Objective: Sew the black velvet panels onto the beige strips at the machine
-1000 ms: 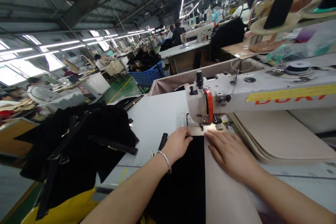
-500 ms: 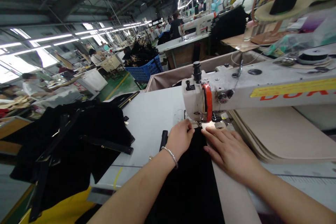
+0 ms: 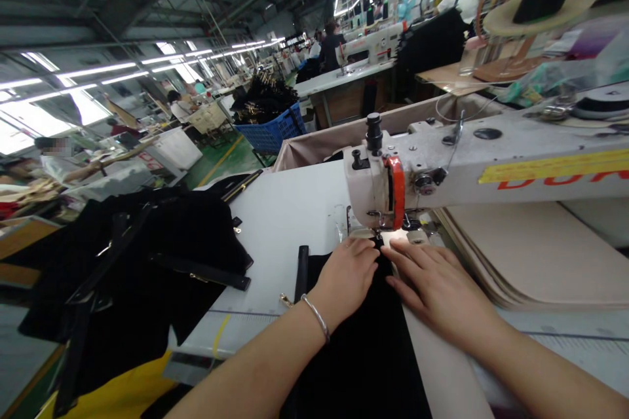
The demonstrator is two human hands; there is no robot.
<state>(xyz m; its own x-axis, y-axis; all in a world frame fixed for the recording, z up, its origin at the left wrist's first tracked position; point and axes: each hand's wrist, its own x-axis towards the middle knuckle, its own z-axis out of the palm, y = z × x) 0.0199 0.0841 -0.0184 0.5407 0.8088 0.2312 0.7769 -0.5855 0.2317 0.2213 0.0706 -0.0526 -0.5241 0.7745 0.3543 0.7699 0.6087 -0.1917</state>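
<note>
A black fabric piece lies under the sewing machine's needle area, along a beige panel. My left hand, with a silver bangle at the wrist, rests on the black fabric just before the presser foot. Its fingers are bent and close together on the cloth edge. My right hand lies flat, fingers stretched, over the beige panel and the seam edge. Both hands' fingertips are close to the needle of the white sewing machine. A black strap and a gold-coloured metal clasp show left of my left hand.
Black pieces with straps and zips are heaped on the left. Stacked beige panels sit under the machine arm. Beyond stand a blue crate of black pieces and another sewing machine. Several people work farther off.
My left hand has shifted slightly right along the black fabric, its fingers now nearer my right hand. More of the strap and clasp shows. The view has shifted a little.
</note>
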